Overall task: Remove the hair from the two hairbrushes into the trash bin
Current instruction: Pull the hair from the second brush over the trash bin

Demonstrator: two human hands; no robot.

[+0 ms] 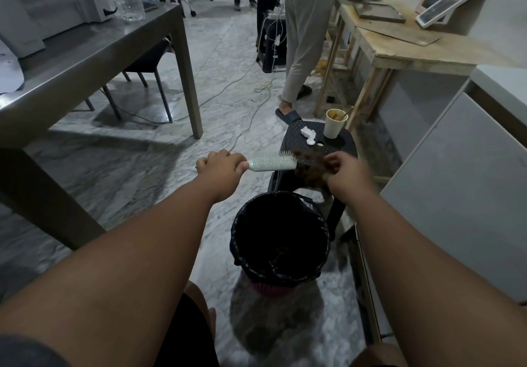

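Hairbrush (pixel 272 164), pale paddle type, is held in the air above and just beyond the trash bin (pixel 238 232). Its long axis runs roughly level, left to right. Handle end is at the left and head tip points right, toward the right hand (pixel 346 168). Bristles face up and away from the camera, and a row of them shows at the tip.

Left hand (pixel 221 167) is clenched around the brush handle, knuckles up, and the handle is mostly hidden inside the fist.

Right hand is blurred, with fingers curled and pinching a clump of brown hair (pixel 309 167). The clump sits at the brush tip, touching the bristles there. Cannot tell how much of it is still caught in the bristles.

Trash bin stands on the marble floor between the forearms, lined with a black bag, pink base visible below. A dim brownish tangle shows inside near the bottom.

Dark plastic stool (pixel 296 129) is behind the bin, carrying a paper cup (pixel 335 127) and crumpled white tissue (pixel 308 135). Steel table (pixel 85 58) is at left and a wooden workbench (pixel 399 49) at right. A standing person (pixel 302 38) in light trousers is beside the workbench.
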